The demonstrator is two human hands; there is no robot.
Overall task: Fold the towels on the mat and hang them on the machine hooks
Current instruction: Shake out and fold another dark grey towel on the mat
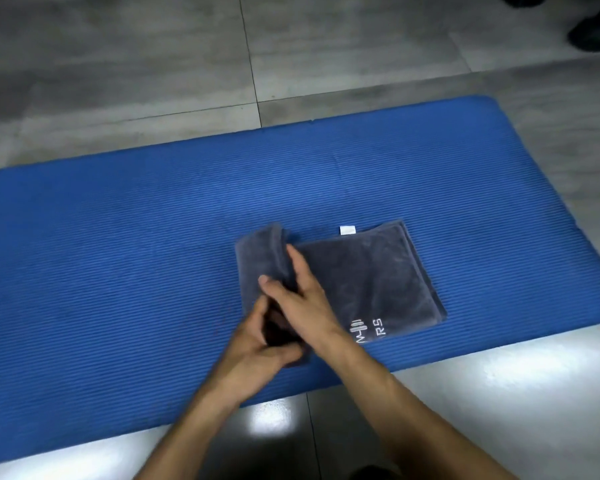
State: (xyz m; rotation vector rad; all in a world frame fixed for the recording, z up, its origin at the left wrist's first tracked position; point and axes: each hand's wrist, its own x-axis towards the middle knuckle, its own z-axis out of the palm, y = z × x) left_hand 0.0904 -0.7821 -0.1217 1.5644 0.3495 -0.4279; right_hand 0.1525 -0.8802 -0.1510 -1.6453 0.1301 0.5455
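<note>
A dark grey towel (pixel 368 275) lies folded on the blue mat (pixel 118 254), with white lettering near its front edge and a small white tag at its far edge. Its left part is lifted and rolled over toward the right. My left hand (pixel 260 355) grips the near left edge of the towel, fingers curled around the fabric. My right hand (pixel 302 292) crosses over the left one; its thumb and fingers pinch the rolled fold, with the fingers reaching under it. No other towel and no machine hooks are in view.
The mat lies on a grey tiled floor (pixel 153 64) with glossy light reflections in front of it. Dark shapes, possibly shoes (pixel 593 32), sit at the top right corner.
</note>
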